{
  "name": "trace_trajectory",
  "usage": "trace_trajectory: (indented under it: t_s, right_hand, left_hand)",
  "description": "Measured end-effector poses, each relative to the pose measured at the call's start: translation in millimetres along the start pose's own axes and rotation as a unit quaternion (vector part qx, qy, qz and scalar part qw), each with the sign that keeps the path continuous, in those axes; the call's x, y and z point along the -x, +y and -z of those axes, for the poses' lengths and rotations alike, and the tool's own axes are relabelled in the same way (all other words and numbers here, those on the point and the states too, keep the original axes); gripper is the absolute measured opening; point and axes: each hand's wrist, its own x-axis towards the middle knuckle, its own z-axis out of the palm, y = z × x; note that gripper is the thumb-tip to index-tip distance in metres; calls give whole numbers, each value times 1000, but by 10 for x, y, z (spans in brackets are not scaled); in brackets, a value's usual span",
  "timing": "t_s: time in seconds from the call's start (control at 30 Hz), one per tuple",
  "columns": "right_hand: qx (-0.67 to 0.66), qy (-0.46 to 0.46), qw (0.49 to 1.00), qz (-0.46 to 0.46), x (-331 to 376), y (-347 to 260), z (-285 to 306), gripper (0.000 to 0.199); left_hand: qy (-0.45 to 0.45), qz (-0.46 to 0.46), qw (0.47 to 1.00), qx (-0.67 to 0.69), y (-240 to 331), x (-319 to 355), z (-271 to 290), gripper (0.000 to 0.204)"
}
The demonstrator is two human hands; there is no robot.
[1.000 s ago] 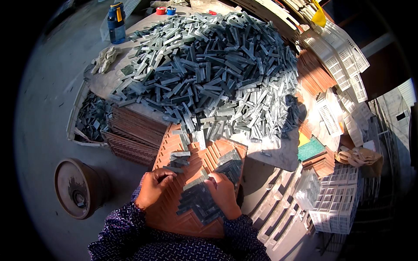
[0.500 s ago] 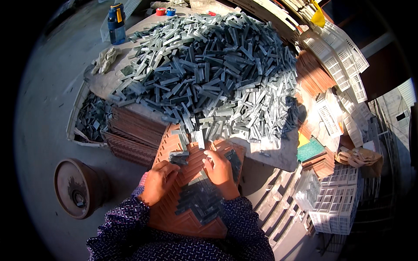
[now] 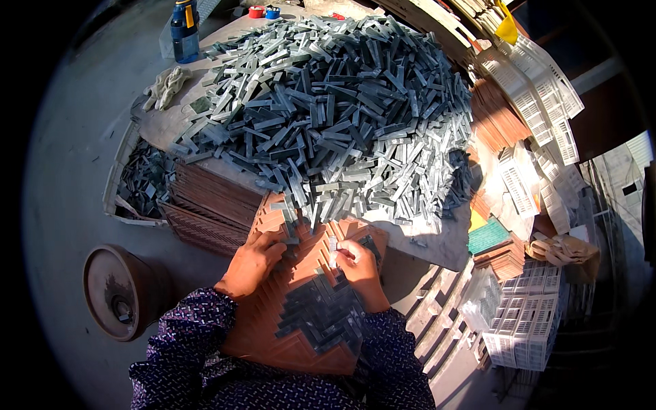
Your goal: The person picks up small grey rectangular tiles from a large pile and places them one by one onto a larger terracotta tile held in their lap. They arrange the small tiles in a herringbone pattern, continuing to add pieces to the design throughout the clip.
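Observation:
An orange-brown grooved tray (image 3: 263, 328) with a herringbone pattern of slots lies before me. Dark grey stone strips (image 3: 320, 311) fill part of its pattern. Between the fingertips of my right hand (image 3: 361, 270) is a light grey stone strip (image 3: 333, 251), held over the tray's upper right part. My left hand (image 3: 251, 265) is closed at the tray's left side, its fingertips beside several loose strips (image 3: 291, 231); what it grips is hidden behind the fingers. Just beyond the tray rises a large heap of grey-green stone strips (image 3: 335, 116).
Stacked brown trays (image 3: 212, 205) and a crate of dark pieces (image 3: 147, 174) stand at left, above a round tub (image 3: 113, 294). Gloves (image 3: 166, 87) and a blue bottle (image 3: 184, 34) lie far left. White plastic crates (image 3: 523, 321) and a wooden pallet (image 3: 437, 321) are at right.
My right hand has moved slightly right and down and now shows a strip in its fingertips. My left hand has shifted up; the small stack at its fingers is less visible.

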Motion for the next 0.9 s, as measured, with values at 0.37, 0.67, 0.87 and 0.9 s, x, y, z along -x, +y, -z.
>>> trace_trajectory:
  t_s: [0.37, 0.67, 0.87, 0.9]
  right_hand:
    - [240, -11, 960, 144, 309, -204, 2, 15]
    - [187, -105, 969, 120, 104, -117, 55, 28]
    - [220, -144, 950, 169, 79, -72, 161, 26]
    - [231, -163, 944, 169, 82, -76, 170, 25]
  left_hand:
    - [91, 10, 996, -1, 166, 23, -58, 24]
    - [21, 183, 967, 177, 558, 329, 33, 20]
    - [5, 186, 964, 190, 566, 378, 7, 24]
    - [7, 189, 962, 196, 561, 389, 6, 25]
